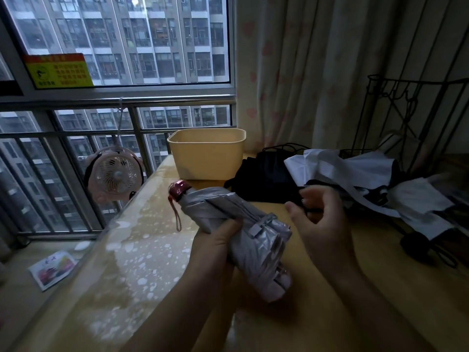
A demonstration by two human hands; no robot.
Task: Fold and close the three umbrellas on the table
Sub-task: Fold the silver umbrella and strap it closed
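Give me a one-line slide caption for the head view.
Left hand grips the folded silver umbrella over the table, right hand hovering beside it.

Window [121, 39]: large, metal-framed, grey daylight, tower block [165, 59] outside; yellow sticker [58, 71] on the glass, lower left
Railing [76, 133]: metal bars across the lower pane; pink fan [114, 174] hangs from the top rail
Curtain [304, 72]: pale, faint pink hearts, right of the window
Wire rack [418, 110]: black, far right
Table [142, 250]: yellow wood, clear blotched cover; beige tub [208, 158] at its far edge
Sill: printed card [52, 270]
Room dim
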